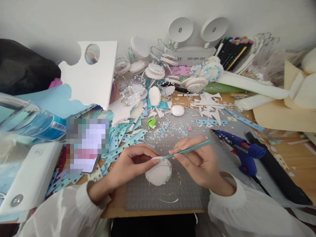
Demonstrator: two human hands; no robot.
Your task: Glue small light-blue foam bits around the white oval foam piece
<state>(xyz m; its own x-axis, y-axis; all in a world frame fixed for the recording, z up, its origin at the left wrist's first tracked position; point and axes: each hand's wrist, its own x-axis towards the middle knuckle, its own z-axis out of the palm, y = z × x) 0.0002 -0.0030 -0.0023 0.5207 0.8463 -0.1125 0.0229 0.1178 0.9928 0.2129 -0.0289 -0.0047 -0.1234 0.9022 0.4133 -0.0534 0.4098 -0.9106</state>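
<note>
Teal tweezers are pinched in my right hand, their tips pointing left at my left fingertips. My left hand is closed on the upper edge of a white foam disc, which has small pale and blue bits along its rim. Thin wire loops curl beside and below the disc, over the grey cutting mat. What the tweezer tips grip, if anything, is too small to make out. Just beyond both hands lie scattered tiny blue and white paper bits.
A blue glue gun lies to the right beside a black strip. On the left are a phone, a white power bank and a water bottle. Decorated discs and a green punch are farther back.
</note>
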